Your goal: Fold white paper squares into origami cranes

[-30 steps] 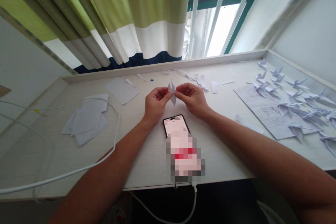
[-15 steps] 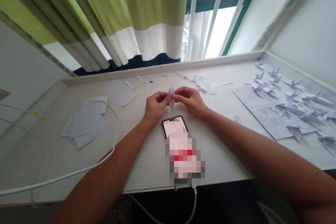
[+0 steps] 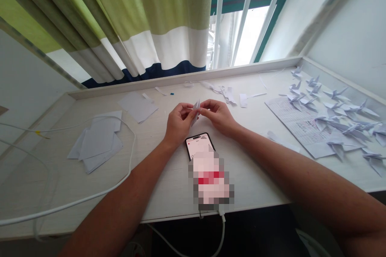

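Between my two hands is a small folded piece of white paper (image 3: 196, 109), narrow and pointed at its upper end. My left hand (image 3: 179, 122) pinches it from the left with thumb and fingers. From the right, the thumb and fingertips of my right hand (image 3: 219, 116) are closed on its edge. The fingers hide part of the folds. Just below the hands a phone (image 3: 199, 141) lies face up on the white desk (image 3: 169, 184), most of its screen blurred out.
Folded paper cranes (image 3: 334, 118) cluster at the right, some on a written sheet (image 3: 289, 124). Stacked paper squares (image 3: 98, 140) and more sheets (image 3: 138, 106) lie at the left. Paper scraps (image 3: 227, 94) are scattered at the back. A white cable (image 3: 132, 156) loops over my left forearm.
The folded paper has turned in my fingers, from upright and facing me to tilted, its top leaning right. Both hands stay in nearly the same place.
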